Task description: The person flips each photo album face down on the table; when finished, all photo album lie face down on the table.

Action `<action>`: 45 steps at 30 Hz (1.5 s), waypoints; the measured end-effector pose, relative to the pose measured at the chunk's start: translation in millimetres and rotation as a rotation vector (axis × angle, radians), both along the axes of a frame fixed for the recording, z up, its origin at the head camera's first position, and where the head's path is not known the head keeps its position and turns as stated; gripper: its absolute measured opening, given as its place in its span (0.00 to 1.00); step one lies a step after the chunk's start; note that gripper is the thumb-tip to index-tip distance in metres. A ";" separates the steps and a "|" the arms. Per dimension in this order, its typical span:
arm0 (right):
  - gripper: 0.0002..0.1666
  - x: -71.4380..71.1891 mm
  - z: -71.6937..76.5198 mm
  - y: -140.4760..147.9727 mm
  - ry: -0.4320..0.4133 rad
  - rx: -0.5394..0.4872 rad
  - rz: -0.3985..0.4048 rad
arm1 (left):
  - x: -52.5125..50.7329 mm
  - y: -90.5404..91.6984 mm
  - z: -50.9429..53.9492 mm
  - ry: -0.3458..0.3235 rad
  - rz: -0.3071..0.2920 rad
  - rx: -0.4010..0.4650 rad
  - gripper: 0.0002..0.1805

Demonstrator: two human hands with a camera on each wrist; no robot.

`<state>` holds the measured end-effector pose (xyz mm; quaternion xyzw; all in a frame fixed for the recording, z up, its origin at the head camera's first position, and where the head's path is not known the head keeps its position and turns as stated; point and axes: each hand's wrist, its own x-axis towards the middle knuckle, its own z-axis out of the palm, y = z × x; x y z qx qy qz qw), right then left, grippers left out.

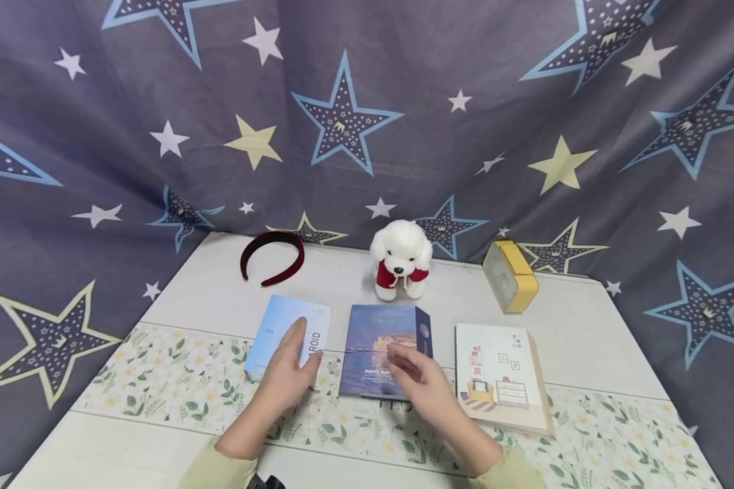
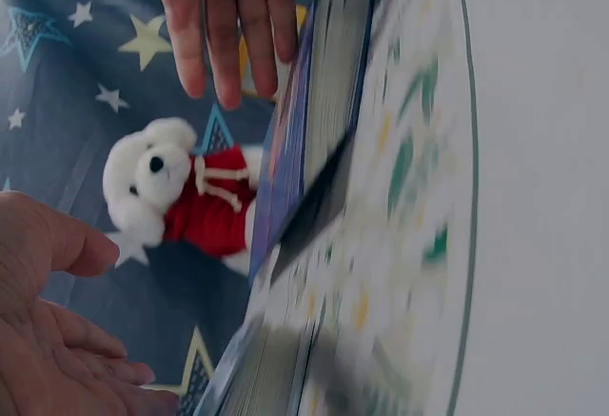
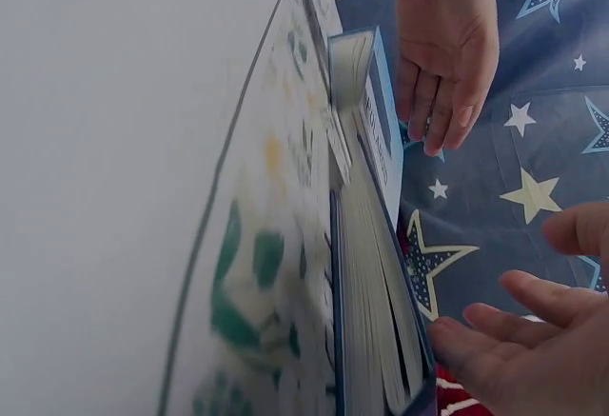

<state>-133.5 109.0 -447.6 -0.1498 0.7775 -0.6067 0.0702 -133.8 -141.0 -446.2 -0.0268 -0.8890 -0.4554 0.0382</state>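
A light blue album (image 1: 275,326) lies at the left of the table, and my left hand (image 1: 290,373) hovers over its lower right part with fingers extended. In the middle lies a dark blue photo album (image 1: 367,353) with a seascape cover; its page edges show in the left wrist view (image 2: 333,64). My right hand (image 1: 422,380) is over its lower right side, fingers loosely bent, holding nothing. Whether the right fingertips touch the cover, I cannot tell. To the right, a white album (image 1: 495,373) with a drawn room scene lies flat.
Behind the albums stand a white plush dog (image 1: 400,255) in a red top and a yellow clock (image 1: 510,275). A dark red headband (image 1: 272,258) lies at the back left. A floral strip (image 1: 177,380) crosses the white table, and a star-patterned curtain (image 1: 434,149) hangs behind.
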 end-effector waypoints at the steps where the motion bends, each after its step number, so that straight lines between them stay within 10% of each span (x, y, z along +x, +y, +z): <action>1: 0.25 -0.4 0.4 -2.5 -0.015 -0.024 0.028 | 0.0 -4.1 -0.1 0.007 0.007 -0.029 0.39; 13: 0.37 -4.4 0.1 -29.2 -0.187 -0.137 0.200 | 2.6 -33.1 -1.0 0.053 0.078 -0.230 0.39; 45: 0.46 0.7 -3.8 -81.2 -0.360 -0.146 0.301 | 5.9 -41.7 -23.5 0.045 0.049 -0.307 0.42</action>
